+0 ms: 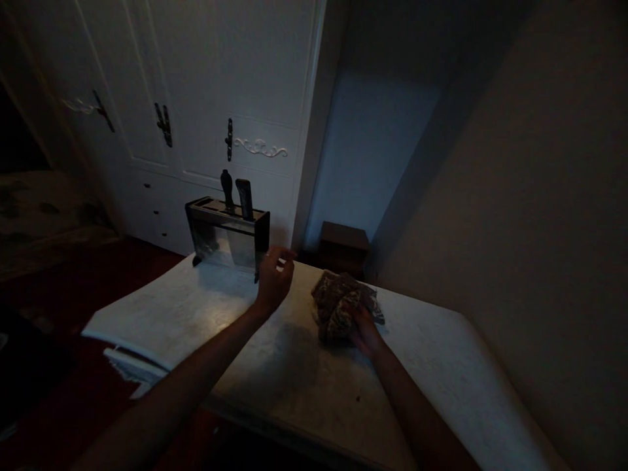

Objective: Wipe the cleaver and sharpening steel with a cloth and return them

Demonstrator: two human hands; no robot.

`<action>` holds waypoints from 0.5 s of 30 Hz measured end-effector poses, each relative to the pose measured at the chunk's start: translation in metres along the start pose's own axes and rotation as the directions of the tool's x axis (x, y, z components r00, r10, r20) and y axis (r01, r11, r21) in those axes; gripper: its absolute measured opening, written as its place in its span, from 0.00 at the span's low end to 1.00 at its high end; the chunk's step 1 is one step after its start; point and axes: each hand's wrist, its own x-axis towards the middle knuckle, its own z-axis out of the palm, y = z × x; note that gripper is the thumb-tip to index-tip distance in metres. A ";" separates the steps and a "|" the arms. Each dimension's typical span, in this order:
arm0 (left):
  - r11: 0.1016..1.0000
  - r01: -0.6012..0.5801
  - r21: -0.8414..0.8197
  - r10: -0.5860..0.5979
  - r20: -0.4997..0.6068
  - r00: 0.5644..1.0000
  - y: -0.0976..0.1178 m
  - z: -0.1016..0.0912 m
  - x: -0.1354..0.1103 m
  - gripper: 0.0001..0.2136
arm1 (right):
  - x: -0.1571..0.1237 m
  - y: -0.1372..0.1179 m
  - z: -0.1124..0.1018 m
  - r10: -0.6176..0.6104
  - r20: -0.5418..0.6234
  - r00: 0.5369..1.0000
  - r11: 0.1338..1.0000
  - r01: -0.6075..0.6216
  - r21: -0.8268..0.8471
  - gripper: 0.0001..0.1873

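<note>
A knife block (pixel 226 237) with clear sides stands at the far left corner of a pale table (pixel 294 373). Two dark knife handles (pixel 236 196) stick up from it. My left hand (pixel 273 278) hovers just right of the block, fingers loosely curled, holding nothing that I can see. My right hand (pixel 364 330) rests on a crumpled patterned cloth (pixel 341 306) in the middle of the table, fingers closed on its near edge.
White wardrobe doors (pixel 196 98) with dark handles stand behind the table. A small dark stool (pixel 343 243) sits beyond the far edge. A plain wall (pixel 540 196) runs along the right. A bed (pixel 44 216) lies at the left. The room is dim.
</note>
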 end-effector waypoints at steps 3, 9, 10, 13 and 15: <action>0.998 0.043 0.041 -0.051 0.227 0.973 -0.023 0.019 -0.029 0.08 | -0.004 -0.001 0.002 -0.005 -0.021 1.000 1.000 0.005 -0.002 0.24; 0.978 0.081 0.192 -0.169 0.500 0.849 -0.067 0.027 -0.051 0.09 | -0.005 0.006 0.000 -0.164 -0.124 0.979 0.971 0.138 -0.194 0.28; 0.976 0.070 0.208 -0.171 0.517 0.839 -0.072 0.027 -0.052 0.09 | -0.005 0.006 -0.001 -0.205 -0.148 0.967 0.952 0.162 -0.261 0.28; 0.976 0.060 0.210 -0.164 0.521 0.838 -0.082 0.026 -0.054 0.10 | -0.007 0.000 -0.003 -0.341 -0.189 0.921 0.857 0.223 -0.465 0.27; 0.977 0.090 0.194 -0.181 0.525 0.831 -0.084 0.027 -0.053 0.10 | -0.008 -0.010 -0.004 -0.447 -0.187 0.875 0.769 0.269 -0.580 0.26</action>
